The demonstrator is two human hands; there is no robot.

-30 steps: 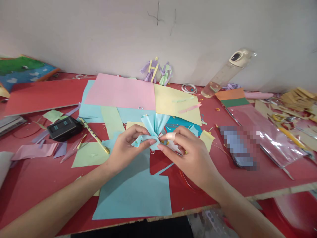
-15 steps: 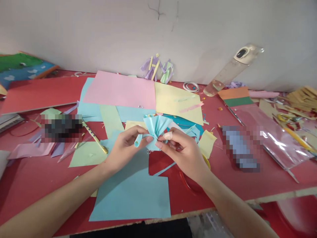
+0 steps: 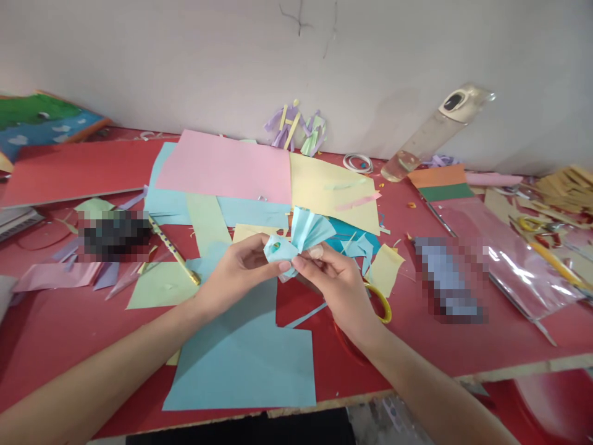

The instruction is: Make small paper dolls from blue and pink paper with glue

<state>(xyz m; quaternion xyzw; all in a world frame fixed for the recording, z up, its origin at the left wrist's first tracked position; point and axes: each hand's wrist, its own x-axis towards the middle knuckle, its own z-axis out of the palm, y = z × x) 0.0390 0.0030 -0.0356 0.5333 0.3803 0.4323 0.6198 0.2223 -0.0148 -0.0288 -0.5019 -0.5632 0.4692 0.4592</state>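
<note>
Holding one light-blue folded paper piece (image 3: 309, 230) between both hands, you have it in front of you, above the red table (image 3: 296, 346). Orientation: long axis slants from the looped end at left, lower, to the pleated fan at upper right; the narrow gathered waist sits between. Left hand (image 3: 250, 262): partly curled, thumb against the lower edge by the loop, nearer that end; far fingertips hidden behind the paper. Right hand (image 3: 338, 278): thumb and forefinger closed at the waist, just below the fan, so nearer the pleats. Thumb tips almost meet. Grip firmness: cannot tell. Large blue sheet (image 3: 245, 364) lies flat, nearer you.
</note>
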